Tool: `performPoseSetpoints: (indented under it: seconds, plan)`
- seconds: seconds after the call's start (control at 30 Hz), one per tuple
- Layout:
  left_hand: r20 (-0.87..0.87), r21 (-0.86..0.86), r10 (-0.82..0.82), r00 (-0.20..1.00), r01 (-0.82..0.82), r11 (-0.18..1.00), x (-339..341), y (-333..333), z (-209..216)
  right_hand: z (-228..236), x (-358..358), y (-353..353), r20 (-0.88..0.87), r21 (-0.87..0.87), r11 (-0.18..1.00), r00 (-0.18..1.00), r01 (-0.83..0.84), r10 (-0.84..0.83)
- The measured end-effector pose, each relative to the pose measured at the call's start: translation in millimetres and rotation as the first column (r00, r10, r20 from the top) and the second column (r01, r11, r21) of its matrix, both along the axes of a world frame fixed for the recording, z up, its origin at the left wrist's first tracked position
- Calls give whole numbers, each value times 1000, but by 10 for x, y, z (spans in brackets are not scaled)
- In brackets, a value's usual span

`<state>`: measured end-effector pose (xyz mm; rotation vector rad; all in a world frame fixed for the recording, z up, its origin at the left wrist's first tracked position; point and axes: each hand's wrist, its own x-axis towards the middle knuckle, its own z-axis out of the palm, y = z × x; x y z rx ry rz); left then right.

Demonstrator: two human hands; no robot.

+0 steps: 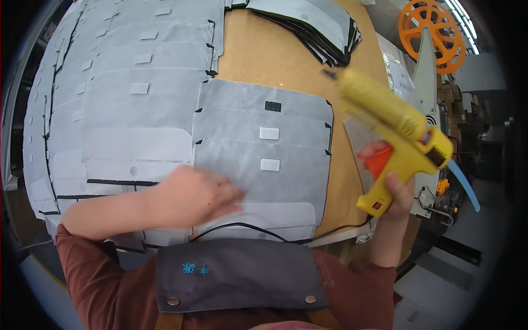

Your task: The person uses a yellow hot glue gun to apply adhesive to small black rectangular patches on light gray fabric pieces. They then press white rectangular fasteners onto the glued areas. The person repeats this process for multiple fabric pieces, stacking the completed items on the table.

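My right hand is wrapped round the handle of a yellow hot glue gun, a finger at its orange trigger. The gun is raised over the table's right side, nozzle up and to the left. A blue glue stick sticks out of its back end. Over the lower left edge of the nearest stack of grey sheets is my left hand, its fingers blurred by motion. These sheets overlap in steps; one carries a black patch and two carry white patches.
More overlapping grey sheets with white patches cover the table's left side. Another black-edged pile lies at the back of the tan tabletop. A black cord runs along the front. An orange reel stands at the far right.
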<state>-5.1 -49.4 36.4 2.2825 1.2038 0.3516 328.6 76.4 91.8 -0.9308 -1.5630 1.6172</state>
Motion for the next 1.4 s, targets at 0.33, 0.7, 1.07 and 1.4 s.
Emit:
performPoseSetpoints:
  seconds: [0.33,0.7,1.07,1.4]
  plan:
    - [-128,504,350,928,-243,829,-235,327,-453,-275,-342,-74,140,-203,970,976,-134,165]
    - [-118,471,339,933,-248,847,-260,330,-463,-303,-391,-103,145,-202,974,981,-100,131]
    - [-124,455,332,935,-244,857,-261,332,-457,-349,-345,-112,162,-201,978,983,-54,88]
    - [-118,449,334,935,-250,858,-259,335,-458,-378,-352,-125,150,-216,976,987,-19,52]
